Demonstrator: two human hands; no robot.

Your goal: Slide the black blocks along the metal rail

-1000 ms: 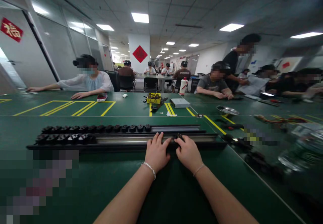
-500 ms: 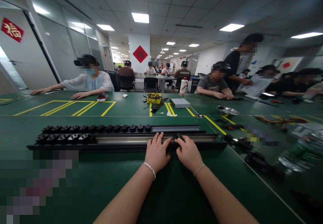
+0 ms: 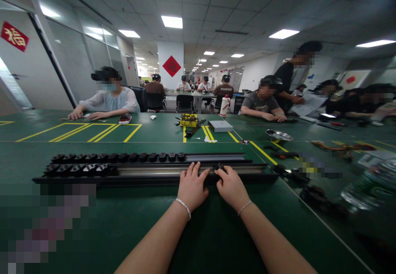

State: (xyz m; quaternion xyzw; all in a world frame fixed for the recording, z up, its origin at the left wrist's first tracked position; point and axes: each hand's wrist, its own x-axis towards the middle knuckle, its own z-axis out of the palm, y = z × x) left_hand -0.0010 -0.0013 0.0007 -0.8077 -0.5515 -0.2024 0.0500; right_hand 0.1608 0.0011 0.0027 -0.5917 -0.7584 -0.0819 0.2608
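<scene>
A long black power track [image 3: 154, 180] lies across the green table in front of me, its silvery channel showing along the middle. Several round black socket modules [image 3: 77, 169] sit in its left end. My left hand [image 3: 192, 189] rests on the track with its fingers spread, thumb toward the right. Between the thumb and fingers of my right hand [image 3: 232, 189] is a small black socket module [image 3: 220, 167], held at the track and partly covered by the fingers. Just behind lies a second track [image 3: 216, 158] with a row of similar black sockets along its left part.
To the right are a metal bowl [image 3: 279, 134], cables [image 3: 334, 146], black parts and a plastic bottle [image 3: 369, 183]. Farther back stand a yellow box with wires [image 3: 188, 120] and a grey box [image 3: 220, 126]. Co-workers sit across the table; one person stands at right.
My hands and the track stay almost still. The co-worker at the far left has drawn an outstretched hand in toward the body.
</scene>
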